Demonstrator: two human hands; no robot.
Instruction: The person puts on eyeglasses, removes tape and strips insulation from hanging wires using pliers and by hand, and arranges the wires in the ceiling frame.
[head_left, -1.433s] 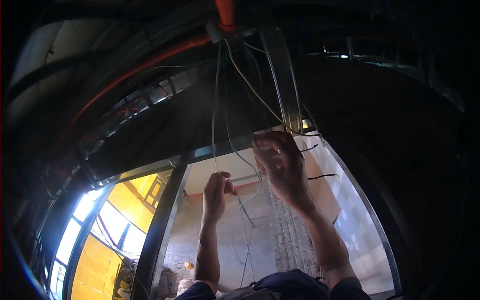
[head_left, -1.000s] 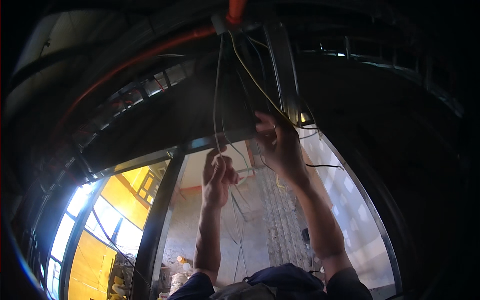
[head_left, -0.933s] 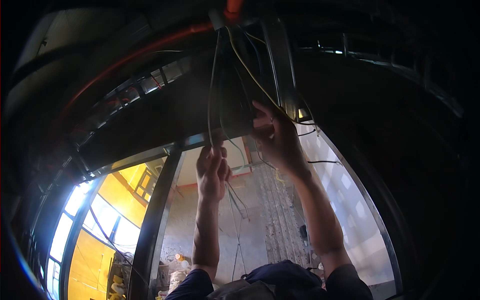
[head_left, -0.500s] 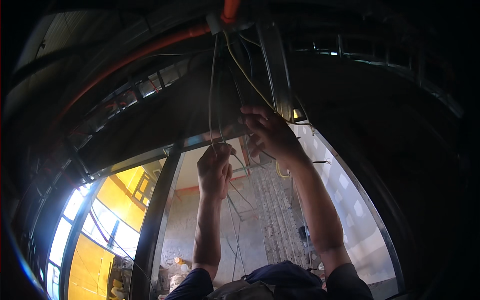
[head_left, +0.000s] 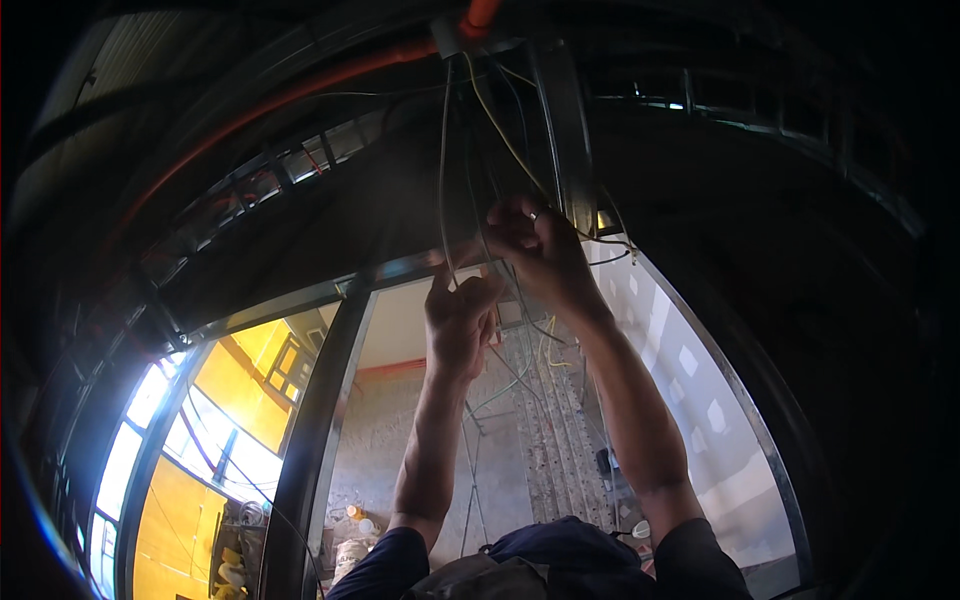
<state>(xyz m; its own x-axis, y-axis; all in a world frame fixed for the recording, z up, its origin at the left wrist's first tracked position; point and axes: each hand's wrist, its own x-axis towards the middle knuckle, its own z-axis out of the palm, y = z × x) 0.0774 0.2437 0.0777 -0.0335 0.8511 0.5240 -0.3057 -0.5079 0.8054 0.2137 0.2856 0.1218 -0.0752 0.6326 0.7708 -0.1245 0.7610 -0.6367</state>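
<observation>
Several loose electrical wires hang from a grey fitting [head_left: 446,38] overhead. My left hand [head_left: 462,325] is closed on a pale wire [head_left: 443,170], its thumb and forefinger raised around it. Just to the right and slightly higher, my right hand [head_left: 545,255] has its fingers curled together beside a thin dark wire. What sits between those fingertips is too dark to make out. A yellow wire [head_left: 500,130] runs down behind my right hand and comes out on its right side. Green and dark wire ends dangle below both hands.
An orange conduit [head_left: 350,68] curves down leftward from the fitting. A metal stud [head_left: 572,140] stands behind the wires; another upright [head_left: 318,430] is left of my arms. A patched wall board [head_left: 700,400] is on the right. Far below, a white bucket [head_left: 352,556] stands on the floor.
My left hand has moved right and a little up, closer to the right hand. The right hand has curled its fingers in. The hanging wires shift slightly rightward in view.
</observation>
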